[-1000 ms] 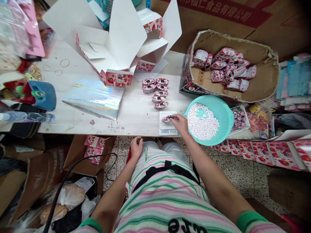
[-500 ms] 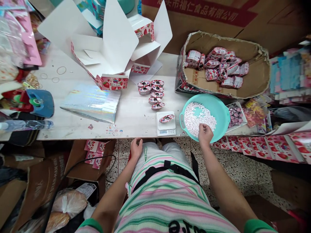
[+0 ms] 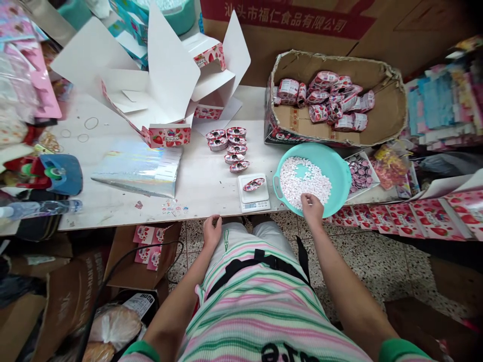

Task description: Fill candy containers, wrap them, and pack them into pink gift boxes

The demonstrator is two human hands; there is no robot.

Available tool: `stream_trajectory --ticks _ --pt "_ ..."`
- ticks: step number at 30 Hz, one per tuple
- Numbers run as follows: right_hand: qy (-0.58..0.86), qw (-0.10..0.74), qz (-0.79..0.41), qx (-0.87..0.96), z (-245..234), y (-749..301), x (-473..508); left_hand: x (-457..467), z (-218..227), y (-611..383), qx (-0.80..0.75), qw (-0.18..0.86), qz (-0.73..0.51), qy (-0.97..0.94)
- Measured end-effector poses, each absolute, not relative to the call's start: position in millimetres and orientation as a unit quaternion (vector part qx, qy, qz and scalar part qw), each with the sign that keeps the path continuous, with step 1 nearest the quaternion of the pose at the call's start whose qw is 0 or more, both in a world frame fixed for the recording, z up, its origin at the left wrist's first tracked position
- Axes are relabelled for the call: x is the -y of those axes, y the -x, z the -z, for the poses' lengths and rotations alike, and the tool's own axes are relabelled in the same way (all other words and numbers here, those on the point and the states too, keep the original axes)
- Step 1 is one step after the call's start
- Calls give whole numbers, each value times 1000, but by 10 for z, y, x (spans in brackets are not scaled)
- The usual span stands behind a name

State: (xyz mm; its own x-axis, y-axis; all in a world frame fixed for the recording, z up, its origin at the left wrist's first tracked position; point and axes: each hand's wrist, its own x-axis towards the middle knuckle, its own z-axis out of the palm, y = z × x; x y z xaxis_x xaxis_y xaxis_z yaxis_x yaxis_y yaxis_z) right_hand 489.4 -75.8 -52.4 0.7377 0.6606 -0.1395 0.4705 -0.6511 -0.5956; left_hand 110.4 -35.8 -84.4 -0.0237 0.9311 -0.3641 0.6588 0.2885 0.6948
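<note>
My right hand (image 3: pixel 312 207) reaches over the near rim of a turquoise basin (image 3: pixel 337 173), its fingers closed at small whitish candies (image 3: pixel 305 182). What lies between those fingertips is hidden. By the table's front edge, over my lap, my left hand (image 3: pixel 212 230) is loosely curled, with nothing seen in it. A white digital scale (image 3: pixel 263 195) stands left of the basin, and one oval strawberry-print container (image 3: pixel 254 184) lies on its pan. Several similar containers (image 3: pixel 236 149), with dark openings on top, are grouped behind the scale.
A cut-down cardboard box (image 3: pixel 298 133) behind the basin holds several pink packs. A small tray of purplish pieces (image 3: pixel 361 173) sits right of the basin. Open white cartons (image 3: pixel 169 134) and a silvery sheet (image 3: pixel 139 168) occupy the left. A bottle (image 3: pixel 41 208) lies far left.
The camera view has shifted slightly, so the table things appear further left. My right hand stays in the basin at the candies, its fingers a little changed. My left hand is still.
</note>
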Motion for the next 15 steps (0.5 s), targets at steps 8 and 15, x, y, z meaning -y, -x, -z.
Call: stream_trajectory --ticks 8,15 --pt "870 163 -296 358 810 -4856 544 349 835 -1138 -692 399 -164 -578" --pt "859 124 -326 374 830 -4927 427 389 803 -1104 -694 396 -164 -579"
